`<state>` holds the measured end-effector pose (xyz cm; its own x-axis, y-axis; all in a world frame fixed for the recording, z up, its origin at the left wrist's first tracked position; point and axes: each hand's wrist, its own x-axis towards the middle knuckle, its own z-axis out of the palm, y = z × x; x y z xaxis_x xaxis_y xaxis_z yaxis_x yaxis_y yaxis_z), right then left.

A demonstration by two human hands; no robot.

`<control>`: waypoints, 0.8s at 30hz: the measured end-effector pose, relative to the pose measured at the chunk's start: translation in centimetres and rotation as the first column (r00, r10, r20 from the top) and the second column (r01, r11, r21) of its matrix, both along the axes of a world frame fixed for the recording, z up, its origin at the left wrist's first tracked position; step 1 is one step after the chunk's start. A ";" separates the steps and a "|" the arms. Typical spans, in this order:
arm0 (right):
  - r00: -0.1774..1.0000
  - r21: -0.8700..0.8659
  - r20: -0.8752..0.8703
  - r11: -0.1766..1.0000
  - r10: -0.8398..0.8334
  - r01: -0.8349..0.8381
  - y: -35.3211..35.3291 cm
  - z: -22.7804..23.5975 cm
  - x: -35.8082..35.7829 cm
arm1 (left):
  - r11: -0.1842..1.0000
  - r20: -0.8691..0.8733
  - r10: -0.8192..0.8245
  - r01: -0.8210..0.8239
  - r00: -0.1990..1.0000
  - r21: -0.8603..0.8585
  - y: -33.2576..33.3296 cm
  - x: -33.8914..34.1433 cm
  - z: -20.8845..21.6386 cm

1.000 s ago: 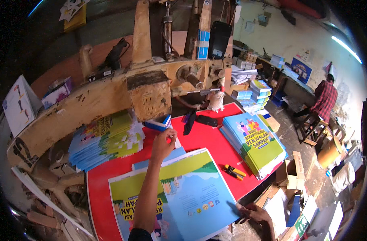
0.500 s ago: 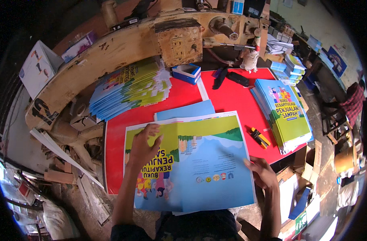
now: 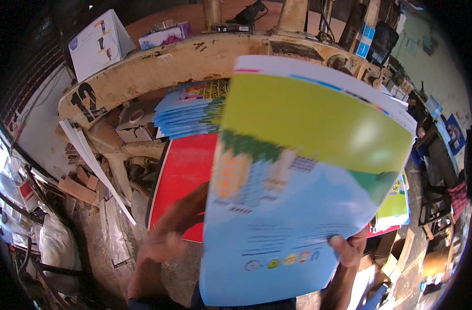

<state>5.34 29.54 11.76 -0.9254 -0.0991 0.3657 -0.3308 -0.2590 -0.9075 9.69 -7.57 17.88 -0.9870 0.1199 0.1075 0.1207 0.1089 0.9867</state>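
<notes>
In front of the red bench (image 3: 187, 170), raised between the two hands and close to the camera, we find a large printed cover sheet (image 3: 298, 201), green above and blue below. We judge it light and pliable, as its right side bows; whether it is one layer or folded we cannot confirm. Glare on the green area suggests a smooth, somewhat slippery face, liable to crease under a hard pinch. We consider the side margins the sound place to hold, with light, flat pressure on both sides. The right hand (image 3: 352, 249) grasps the lower right edge, thumb on the printed face, its remaining fingers largely hidden behind. The left hand (image 3: 166, 240) is blurred beside the left edge, and we cannot tell whether its fingers grip. As to edges, the machine beam (image 3: 194, 59) crosses behind the sheet's upper part, a booklet stack (image 3: 184, 116) sits beneath it on the left, and another stack (image 3: 393, 206) shows just past the right edge. We see bare red surface left of the sheet; most of the bench is hidden. Room appears freest toward the person, below the beam.
</notes>
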 end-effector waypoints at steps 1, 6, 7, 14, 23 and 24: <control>1.000 -0.017 -0.011 1.000 0.019 -0.019 -1.0 -0.1 -0.2 | 0.999 0.014 0.007 -0.006 1.000 -0.046 -0.5 1.2 1.4; 0.997 0.265 0.025 0.962 0.068 -0.072 -4.5 -1.5 -1.4 | 0.937 0.001 0.128 -0.121 0.992 -0.328 1.2 -0.6 5.9; 0.999 0.315 0.014 0.948 0.051 -0.052 -5.6 -1.6 -1.7 | 0.931 -0.078 0.223 -0.236 0.972 -0.280 0.4 -0.7 5.8; 0.998 0.489 0.061 0.872 -0.009 -0.022 -5.5 -5.3 -3.3 | 0.434 -0.838 0.086 -0.778 0.538 -0.455 -7.7 -6.7 4.5; 0.994 0.535 0.094 0.845 -0.054 -0.005 -4.4 -9.7 -3.5 | 0.522 -0.631 -0.068 -0.512 0.772 -0.682 -11.0 -21.5 -8.0; 0.997 0.527 0.058 0.850 -0.048 0.010 -4.6 -9.8 -3.3 | 0.499 -0.701 -0.127 -0.566 0.702 -0.657 -12.0 -22.8 -7.5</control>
<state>2.01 24.90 1.98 -0.9511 -0.2318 0.2040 -0.2648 0.2722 -0.9251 -13.12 -19.60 10.40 -0.7144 0.2769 0.6427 0.4499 0.8851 0.1188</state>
